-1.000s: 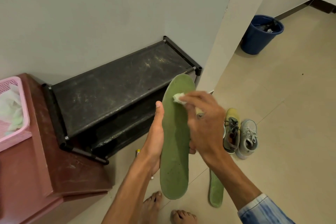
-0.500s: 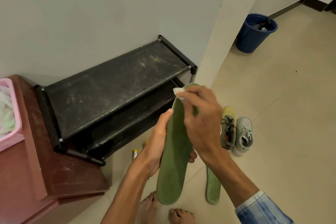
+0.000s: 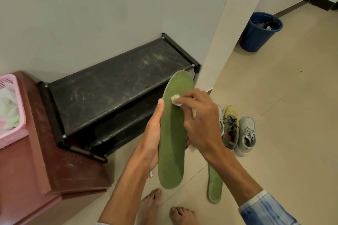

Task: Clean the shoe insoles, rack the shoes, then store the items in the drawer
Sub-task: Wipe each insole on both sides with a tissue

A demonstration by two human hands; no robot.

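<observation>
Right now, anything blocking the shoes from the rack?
Nothing visible lies on the rack's top shelf. The floor between it and the shoes is mostly hidden behind the insole, left hand and right hand with its wipe.

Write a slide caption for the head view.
Left hand holds a green insole; right hand presses a white wad on it.

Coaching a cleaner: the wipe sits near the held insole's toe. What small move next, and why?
Probably draw the white wipe down toward the heel: the right hand presses it near the toe of the green insole, which the left hand holds.
</observation>
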